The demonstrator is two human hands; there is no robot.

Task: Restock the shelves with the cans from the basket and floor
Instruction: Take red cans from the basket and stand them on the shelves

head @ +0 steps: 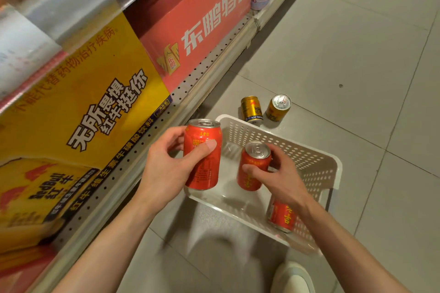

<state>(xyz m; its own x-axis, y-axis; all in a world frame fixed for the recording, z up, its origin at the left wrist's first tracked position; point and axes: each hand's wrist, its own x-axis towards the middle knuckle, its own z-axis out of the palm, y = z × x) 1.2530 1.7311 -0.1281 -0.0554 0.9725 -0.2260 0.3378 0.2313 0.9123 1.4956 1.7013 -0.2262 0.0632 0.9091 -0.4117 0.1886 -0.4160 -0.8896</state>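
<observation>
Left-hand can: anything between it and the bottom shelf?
Nothing visible. The left hand holds a red can upright just off the shelf edge, with open air between them. But the yellow carton and red carton fill the shelf there, so no free slot shows.

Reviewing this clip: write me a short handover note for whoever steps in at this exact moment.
Left hand: grip on a red can, lifted beside the shelf.
Right hand: grip on a second red can over the white basket.
A third red can lies in the basket, under the right wrist.
Two gold cans stand on the floor beyond the basket.
Done: none of these five shelved yet.
Left: shelve both held cans, then the remaining three.
</observation>
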